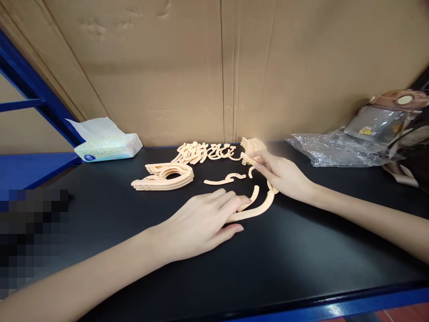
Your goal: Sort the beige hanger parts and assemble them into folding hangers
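Note:
On the black tabletop, my left hand (211, 219) lies over a curved beige piece (259, 210), its fingers covering the left end and a shorter curved piece (255, 194) beside it. My right hand (281, 172) pinches a slim beige piece (250, 160) between thumb and fingers, in front of a stack of curved pieces (253, 145). Below that hand, a small piece partly shows at the far end of the long curve. A wavy piece (224, 180) lies flat beyond my left hand. Stacked curved pieces (164, 181) are to the left.
Many small beige parts (191, 153) lie in a heap near the cardboard wall (167, 67). A tissue pack (107, 145) sits at the back left. Crumpled clear plastic (335, 150) and a bottle (378, 120) are at the back right, beside a dark bag (409, 156).

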`<state>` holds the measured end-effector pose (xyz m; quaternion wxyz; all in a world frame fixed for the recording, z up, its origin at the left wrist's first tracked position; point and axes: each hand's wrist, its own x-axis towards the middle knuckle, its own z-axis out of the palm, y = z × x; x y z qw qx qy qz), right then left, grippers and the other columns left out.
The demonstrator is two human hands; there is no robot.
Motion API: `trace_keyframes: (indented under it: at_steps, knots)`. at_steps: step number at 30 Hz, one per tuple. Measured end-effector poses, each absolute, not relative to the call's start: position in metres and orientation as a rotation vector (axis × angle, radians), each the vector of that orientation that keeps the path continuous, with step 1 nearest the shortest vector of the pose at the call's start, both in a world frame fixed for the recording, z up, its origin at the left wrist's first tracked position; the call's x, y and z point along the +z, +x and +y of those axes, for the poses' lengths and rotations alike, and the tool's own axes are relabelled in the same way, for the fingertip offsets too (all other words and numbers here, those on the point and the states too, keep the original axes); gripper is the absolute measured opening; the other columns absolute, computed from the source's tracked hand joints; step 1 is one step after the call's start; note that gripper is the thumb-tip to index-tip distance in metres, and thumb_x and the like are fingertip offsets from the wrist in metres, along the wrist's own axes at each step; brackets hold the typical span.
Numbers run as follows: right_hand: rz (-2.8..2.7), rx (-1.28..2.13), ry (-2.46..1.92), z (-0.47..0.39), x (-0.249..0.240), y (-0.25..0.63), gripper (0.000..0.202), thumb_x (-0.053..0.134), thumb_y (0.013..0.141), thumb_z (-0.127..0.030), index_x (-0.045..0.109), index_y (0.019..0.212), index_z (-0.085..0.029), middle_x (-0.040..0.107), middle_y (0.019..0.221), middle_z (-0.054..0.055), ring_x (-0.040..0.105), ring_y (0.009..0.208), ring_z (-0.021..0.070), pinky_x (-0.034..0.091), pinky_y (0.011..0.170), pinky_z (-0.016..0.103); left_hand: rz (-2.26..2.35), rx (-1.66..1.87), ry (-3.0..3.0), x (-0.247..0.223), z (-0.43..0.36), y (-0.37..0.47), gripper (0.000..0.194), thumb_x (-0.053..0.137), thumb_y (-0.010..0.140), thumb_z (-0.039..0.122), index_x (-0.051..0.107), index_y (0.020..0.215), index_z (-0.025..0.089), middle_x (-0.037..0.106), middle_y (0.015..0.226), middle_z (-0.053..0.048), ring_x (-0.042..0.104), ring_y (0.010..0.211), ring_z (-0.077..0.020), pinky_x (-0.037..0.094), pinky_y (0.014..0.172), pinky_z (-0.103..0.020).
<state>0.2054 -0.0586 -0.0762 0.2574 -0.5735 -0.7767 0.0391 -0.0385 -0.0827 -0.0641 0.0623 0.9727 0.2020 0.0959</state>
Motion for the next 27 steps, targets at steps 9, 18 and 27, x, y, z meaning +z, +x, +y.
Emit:
trace_keyframes:
  at_steps: [9, 18, 27]
  knots:
    - [-2.196, 0.059, -1.473, -0.061, -0.078, 0.205, 0.030, 0.034, 0.098, -0.037, 0.049, 0.120, -0.024, 0.066, 0.086, 0.000, 0.061, 0.070, 0.0164, 0.042, 0.064, 0.028, 0.793, 0.437, 2.914, -0.066, -0.077, -0.042, 0.037, 0.053, 0.089, 0.031, 0.044, 0.124, 0.021, 0.055, 0.121, -0.007, 0.058, 0.101, -0.0204, 0.047, 0.082, -0.032]
    - [-2.272, 0.220, -1.343, -0.066, -0.078, 0.203, 0.030, 0.038, 0.096, -0.035, 0.046, 0.122, -0.023, 0.062, 0.080, -0.002, 0.053, 0.057, 0.0112, 0.041, 0.061, 0.026, 0.751, 0.470, 2.874, -0.067, -0.074, -0.043, 0.032, 0.048, 0.090, 0.017, 0.047, 0.121, 0.024, 0.058, 0.117, -0.002, 0.056, 0.101, -0.0157, 0.044, 0.086, -0.029]
    - [-2.208, 0.572, -1.255, -0.076, -0.080, 0.192, 0.029, 0.045, 0.092, -0.031, 0.046, 0.120, -0.023, 0.059, 0.080, -0.002, 0.049, 0.055, 0.0097, 0.040, 0.055, 0.024, 0.970, 0.622, 3.085, -0.068, -0.071, -0.041, 0.019, 0.054, 0.090, 0.030, 0.048, 0.077, 0.017, 0.054, 0.071, 0.001, 0.047, 0.065, -0.0148, 0.033, 0.057, -0.026]
